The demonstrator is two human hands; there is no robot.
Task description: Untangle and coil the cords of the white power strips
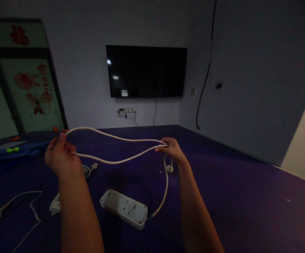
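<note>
My left hand (60, 155) is closed around one end of a folded loop of white cable (121, 151). My right hand (171, 148) pinches the other end of the loop, so two strands stretch between the hands above the purple floor. From the right hand the cable drops and curves down to a white power strip (123, 208) lying on the floor between my forearms. The cable's plug (169, 169) hangs just below the right hand.
A second white strip and thin cable (54, 205) lie at the lower left, near blue fabric (7, 154). A dark wall-mounted TV (145, 71) hangs ahead above wall sockets (124, 111). A glass door with red decorations (23, 80) stands at the left.
</note>
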